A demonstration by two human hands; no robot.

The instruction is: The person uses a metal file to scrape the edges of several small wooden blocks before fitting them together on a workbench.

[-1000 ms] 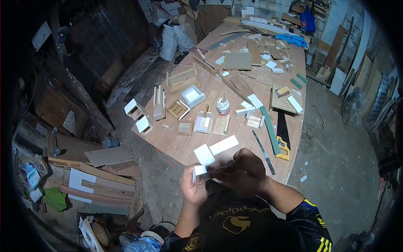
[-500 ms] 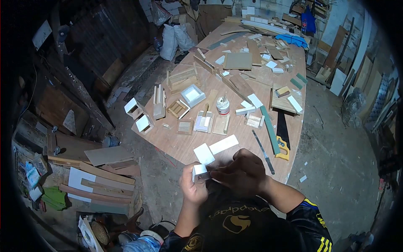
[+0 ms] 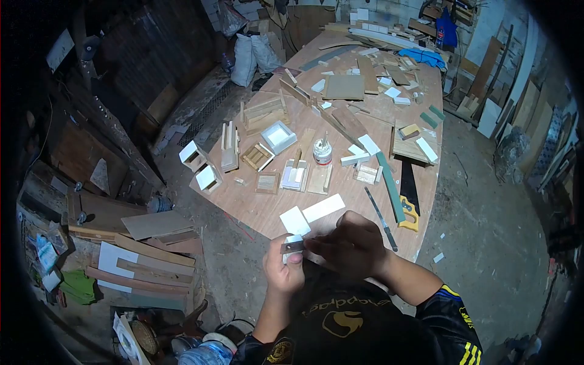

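My left hand (image 3: pixel 283 272) grips a small white-faced wooden piece (image 3: pixel 292 245) at the near edge of the plywood table (image 3: pixel 267 210). My right hand (image 3: pixel 350 247) pinches the same piece from the right, its fingers closed over the piece's end. Just beyond my hands lie a white square panel (image 3: pixel 295 220) and a white strip (image 3: pixel 323 207) on the table.
Small open wooden boxes (image 3: pixel 257 157), a glue bottle (image 3: pixel 322 152), a yellow-handled handsaw (image 3: pixel 409 193), a file (image 3: pixel 381 211) and many offcuts cover the table. Two white boxes (image 3: pixel 201 167) sit at its left edge. Boards and scrap lie on the floor to the left (image 3: pixel 146 249).
The small piece has turned in my hands so its darker edge faces up, and both hands have shifted slightly.
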